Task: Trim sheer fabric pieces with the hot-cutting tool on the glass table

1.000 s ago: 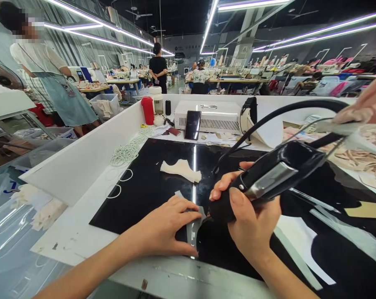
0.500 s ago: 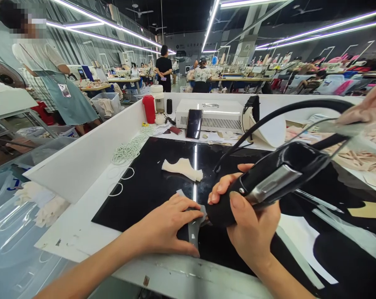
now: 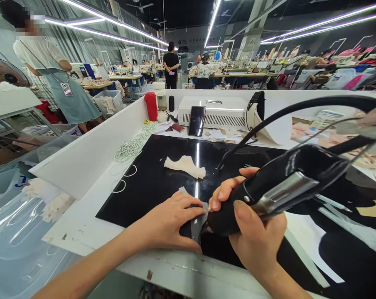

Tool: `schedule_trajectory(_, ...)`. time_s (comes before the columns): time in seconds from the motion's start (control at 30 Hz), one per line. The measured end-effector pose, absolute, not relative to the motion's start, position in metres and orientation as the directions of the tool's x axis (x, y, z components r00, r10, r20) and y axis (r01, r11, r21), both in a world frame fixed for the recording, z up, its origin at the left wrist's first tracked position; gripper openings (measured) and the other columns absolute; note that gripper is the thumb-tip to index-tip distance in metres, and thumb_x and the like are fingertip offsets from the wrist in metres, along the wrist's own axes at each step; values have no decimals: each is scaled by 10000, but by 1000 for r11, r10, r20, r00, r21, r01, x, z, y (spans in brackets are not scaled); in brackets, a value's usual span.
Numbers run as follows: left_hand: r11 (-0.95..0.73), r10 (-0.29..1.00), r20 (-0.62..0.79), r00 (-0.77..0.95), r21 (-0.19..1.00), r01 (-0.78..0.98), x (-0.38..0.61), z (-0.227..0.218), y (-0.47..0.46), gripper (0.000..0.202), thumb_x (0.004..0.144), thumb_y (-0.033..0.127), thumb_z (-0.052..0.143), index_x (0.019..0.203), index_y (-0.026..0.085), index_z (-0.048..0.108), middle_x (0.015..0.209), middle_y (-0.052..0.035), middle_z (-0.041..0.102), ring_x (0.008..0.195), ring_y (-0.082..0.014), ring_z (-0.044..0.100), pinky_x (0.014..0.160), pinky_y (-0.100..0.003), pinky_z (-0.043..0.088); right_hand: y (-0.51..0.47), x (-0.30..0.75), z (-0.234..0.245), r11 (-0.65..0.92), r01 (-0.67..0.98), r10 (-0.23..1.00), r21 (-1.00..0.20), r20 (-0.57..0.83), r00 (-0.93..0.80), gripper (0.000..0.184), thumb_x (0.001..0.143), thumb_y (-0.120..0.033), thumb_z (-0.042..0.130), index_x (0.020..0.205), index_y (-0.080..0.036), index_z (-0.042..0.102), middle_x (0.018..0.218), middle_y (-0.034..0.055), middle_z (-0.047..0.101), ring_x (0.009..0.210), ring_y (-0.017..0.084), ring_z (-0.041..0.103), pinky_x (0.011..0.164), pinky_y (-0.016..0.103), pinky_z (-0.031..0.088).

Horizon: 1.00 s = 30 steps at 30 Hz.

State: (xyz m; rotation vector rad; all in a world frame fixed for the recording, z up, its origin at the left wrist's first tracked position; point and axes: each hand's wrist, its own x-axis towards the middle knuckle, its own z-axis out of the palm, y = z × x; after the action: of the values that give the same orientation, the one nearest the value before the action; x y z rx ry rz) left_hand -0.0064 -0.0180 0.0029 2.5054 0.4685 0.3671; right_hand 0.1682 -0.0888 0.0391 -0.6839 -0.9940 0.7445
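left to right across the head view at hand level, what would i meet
cream cloth, left hand, black handheld tool, tan sheet

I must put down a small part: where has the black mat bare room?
The black mat looks bare at left, between the cord, cream piece and left hand, and beyond the cream piece, towards the phone. The right is crowded: tool, right hand, white paper, strips.

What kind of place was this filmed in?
Probably a sewing workshop: long worktables carry what look like sewing machines, and a cream, fabric-like piece lies on the black mat.
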Motion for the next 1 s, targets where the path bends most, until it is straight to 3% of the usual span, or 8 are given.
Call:
schedule_trajectory(0.13,-785,402,155,902,566,252,-7,2,-18,830,791,470,919,1509,257,560,1470,-141,610,1357,-342,576,1278,-623,264,-92,169,41,564,-260,813,-784,473,338,351,930,-379,797,1219,-309,612,838,-27,657,674,163,637,644,325,564)
schedule_trajectory(0.43,-766,417,87,905,569,298,-5,9,-19,661,773,396,943,1351,243,660,1488,-123,597,1388,-333,557,1297,-628,230,-103,167,42,542,-278,831,-793,456,319,357,905,-375,807,1202,-326,615,806,-28,643,641,169,620,612,337,572)
schedule_trajectory(0.63,-776,417,136,899,569,274,-5,2,-19,658,769,427,940,1338,218,685,1457,-143,620,1360,-347,582,1287,-628,253,-104,169,35,548,-244,827,-800,473,305,307,964,-370,754,1226,-317,602,827,-7,642,668,170,645,641,341,589)
schedule_trajectory(0.83,-750,443,132,887,596,286,-8,-7,-15,734,832,480,884,1468,236,609,1534,-157,581,1423,-357,553,1298,-651,204,-99,176,26,513,-259,838,-818,413,355,333,942,-429,777,1206,-313,611,844,-5,641,690,155,635,676,320,589)
schedule_trajectory(1.0,-756,485,125,866,558,342,-18,-10,-14,584,890,418,849,1406,224,657,1489,-114,637,1416,-323,576,1304,-648,203,-91,197,23,568,-179,800,-803,486,352,299,955,-364,758,1211,-304,614,845,10,661,680,170,651,635,331,605)
